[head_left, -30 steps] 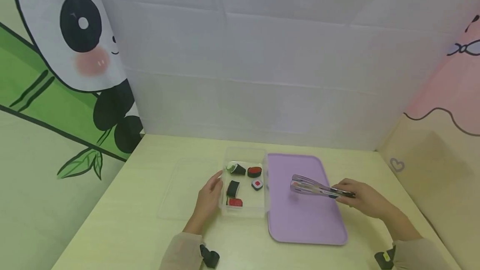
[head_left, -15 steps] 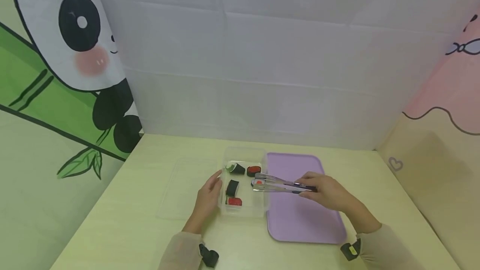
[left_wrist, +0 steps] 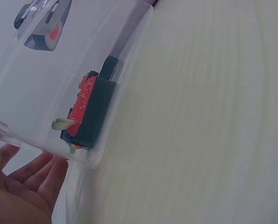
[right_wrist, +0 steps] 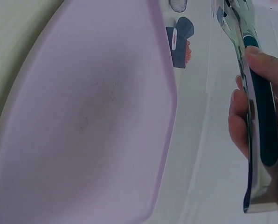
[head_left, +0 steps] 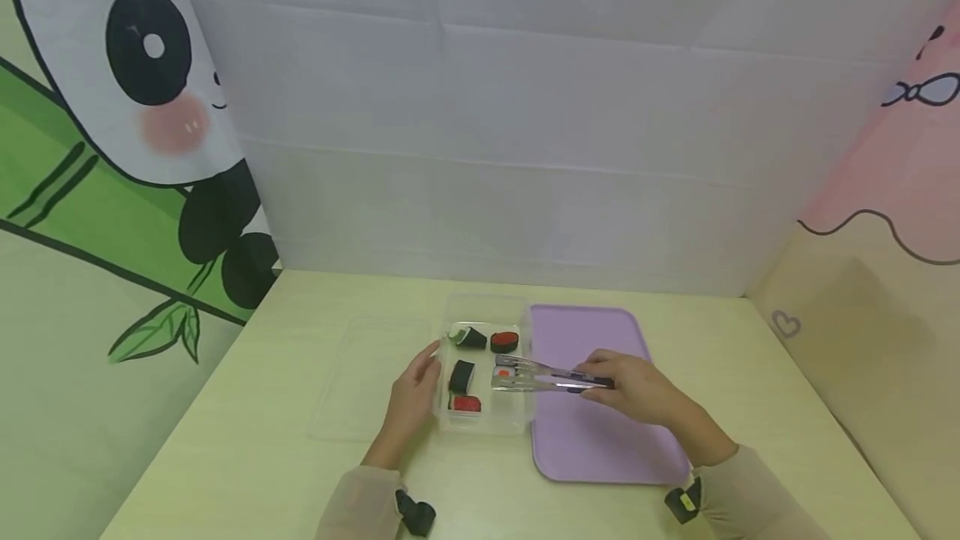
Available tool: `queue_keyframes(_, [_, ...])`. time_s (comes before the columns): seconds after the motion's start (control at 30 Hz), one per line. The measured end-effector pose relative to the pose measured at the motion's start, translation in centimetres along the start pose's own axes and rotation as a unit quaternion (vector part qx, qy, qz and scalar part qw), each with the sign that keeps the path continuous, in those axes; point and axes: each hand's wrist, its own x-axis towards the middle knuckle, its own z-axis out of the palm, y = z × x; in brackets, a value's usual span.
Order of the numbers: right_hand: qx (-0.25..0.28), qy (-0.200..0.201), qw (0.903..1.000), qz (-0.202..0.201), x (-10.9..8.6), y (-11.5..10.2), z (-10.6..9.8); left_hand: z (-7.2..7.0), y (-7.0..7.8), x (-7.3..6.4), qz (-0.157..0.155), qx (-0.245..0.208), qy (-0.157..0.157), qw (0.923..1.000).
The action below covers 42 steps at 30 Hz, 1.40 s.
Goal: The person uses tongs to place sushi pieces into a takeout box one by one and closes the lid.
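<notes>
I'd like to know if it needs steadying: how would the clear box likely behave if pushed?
The box would probably slide rather than tip, as its base looks broad. It is likely light for its size, since its clear walls look like thin plastic. The sushi pieces have gaps between some of them, so a hard shove could shift them.
</notes>
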Motion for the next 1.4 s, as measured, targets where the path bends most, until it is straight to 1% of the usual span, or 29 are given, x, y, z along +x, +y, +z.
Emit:
queue_keyframes(0.2, [0.000, -0.008, 1.0000, 0.002, 0.0, -0.1, -0.2, 0.1, 0.1, 0.0, 0.001, -0.001, -0.006, 1.0000])
queue_keyframes(0.33, [0.000, -0.022, 0.9995, 0.024, -0.2, -0.2, -0.7, 0.2, 0.2, 0.1, 0.003, -0.002, -0.009, 1.0000])
queue_keyframes(0.43, [-0.001, -0.026, 0.9988, 0.043, -0.6, 0.0, -1.4, 0.2, 0.3, 0.2, 0.004, -0.002, -0.008, 1.0000])
queue_keyframes(0.7, [-0.015, 0.002, 0.9976, 0.067, -1.6, 0.4, -2.5, 0.2, 0.7, 0.3, 0.008, -0.002, -0.006, 0.9999])
queue_keyframes(0.8, [-0.017, 0.010, 0.9963, 0.084, -2.1, 0.4, -2.8, 0.3, 0.7, 0.4, 0.008, -0.003, -0.007, 0.9999])
queue_keyframes(0.87, [-0.016, 0.020, 0.9945, 0.102, -2.4, 0.4, -3.1, 0.3, 0.8, 0.5, 0.009, -0.004, -0.009, 0.9999])
queue_keyframes(0.93, [-0.012, 0.036, 0.9908, 0.130, -2.9, 0.4, -3.4, 0.4, 0.9, 0.5, 0.008, -0.004, -0.011, 0.9999])
queue_keyframes(1.0, [-0.010, 0.060, 0.9848, 0.162, -3.4, 0.6, -3.6, 0.4, 0.8, 0.5, 0.007, -0.003, -0.011, 0.9999])
queue_keyframes(1.1, [-0.009, 0.099, 0.9723, 0.212, -4.0, 1.1, -3.7, 0.3, 0.7, 0.5, 0.003, 0.000, -0.009, 1.0000])
queue_keyframes(1.2, [-0.006, 0.130, 0.9601, 0.248, -4.6, 1.6, -3.5, 0.0, 0.6, 0.3, -0.006, 0.007, -0.003, 1.0000])
queue_keyframes(1.3, [0.003, 0.146, 0.9488, 0.280, -5.1, 2.3, -3.1, -0.3, 0.5, 0.0, -0.019, 0.011, -0.002, 0.9998])
queue_keyframes(1.4, [0.015, 0.148, 0.9376, 0.315, -5.7, 3.0, -2.6, -0.4, 0.5, -0.1, -0.020, 0.012, -0.003, 0.9997])
